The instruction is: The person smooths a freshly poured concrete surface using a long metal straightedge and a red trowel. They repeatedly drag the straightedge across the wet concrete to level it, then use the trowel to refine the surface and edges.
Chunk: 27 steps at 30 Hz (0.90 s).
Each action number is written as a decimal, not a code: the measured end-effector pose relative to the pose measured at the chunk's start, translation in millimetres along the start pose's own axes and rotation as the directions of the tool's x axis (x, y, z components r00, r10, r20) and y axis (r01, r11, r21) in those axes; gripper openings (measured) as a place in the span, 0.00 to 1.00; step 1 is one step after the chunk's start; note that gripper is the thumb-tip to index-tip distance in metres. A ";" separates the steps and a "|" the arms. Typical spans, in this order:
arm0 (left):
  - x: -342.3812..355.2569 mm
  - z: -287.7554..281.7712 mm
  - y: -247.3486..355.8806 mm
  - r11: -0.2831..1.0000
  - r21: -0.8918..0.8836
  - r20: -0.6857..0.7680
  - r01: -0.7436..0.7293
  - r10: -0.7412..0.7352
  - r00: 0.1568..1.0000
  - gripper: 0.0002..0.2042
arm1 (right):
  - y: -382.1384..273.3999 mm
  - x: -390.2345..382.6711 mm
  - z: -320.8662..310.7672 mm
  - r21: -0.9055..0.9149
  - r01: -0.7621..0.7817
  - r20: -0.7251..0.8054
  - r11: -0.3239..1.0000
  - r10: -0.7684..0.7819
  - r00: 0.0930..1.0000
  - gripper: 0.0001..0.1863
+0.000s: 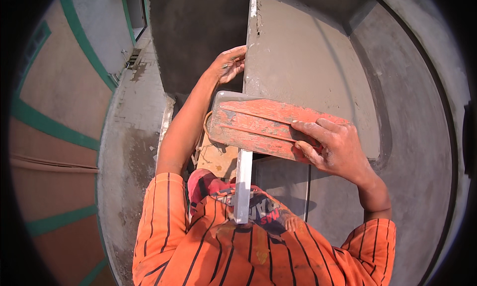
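Observation:
My right hand (pixel 335 144) grips a worn orange-red plastering float (pixel 263 122) by its right part, thumb and fingers pressed on its upper face. The float lies across the near part of a grey, freshly plastered slab (pixel 308 57), its left end jutting past the slab's edge. A long pale metal straightedge (pixel 243 186) runs along that left edge and passes under the float, its near end close to my shirt. Farther up the edge, my left hand (pixel 231 65) is closed at the straightedge with bent fingers; some fingertips are hidden.
A grey wall (pixel 417 112) curves along the right, meeting the slab. Left lies a stained concrete floor (pixel 136 152) beside a peach wall with green bands (pixel 59 122). Beneath the float's left end is a yellowish board (pixel 216 159). A dark area (pixel 194 37) borders the slab's far left.

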State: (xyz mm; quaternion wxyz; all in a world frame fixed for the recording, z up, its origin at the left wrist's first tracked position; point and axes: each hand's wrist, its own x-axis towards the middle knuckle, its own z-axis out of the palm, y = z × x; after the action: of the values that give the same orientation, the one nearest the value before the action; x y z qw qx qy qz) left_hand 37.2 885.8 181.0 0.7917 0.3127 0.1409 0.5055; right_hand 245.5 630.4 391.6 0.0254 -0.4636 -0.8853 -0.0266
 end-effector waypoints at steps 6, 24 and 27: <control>-8.3 0.1 -4.0 0.991 -0.124 0.101 -0.052 0.064 0.993 0.15 | 62.2 70.1 21.1 0.031 -0.194 -0.148 0.980 0.197 0.969 0.15; 6.5 -11.7 -9.0 0.999 -0.051 0.041 -0.004 0.006 0.999 0.14 | 206.1 -0.2 -54.3 -0.435 -0.683 -0.404 0.587 0.551 0.730 0.21; 7.7 -12.6 -10.0 0.999 -0.042 0.038 -0.026 0.028 0.999 0.14 | 155.5 22.3 -77.9 -0.363 -0.468 -0.395 0.806 0.322 0.861 0.25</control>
State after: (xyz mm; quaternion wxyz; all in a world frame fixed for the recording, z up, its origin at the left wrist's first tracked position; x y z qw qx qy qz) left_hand 41.0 894.1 165.6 0.7937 0.3077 0.1110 0.5130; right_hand 362.3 731.6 474.5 0.0639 -0.6225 -0.7215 -0.2963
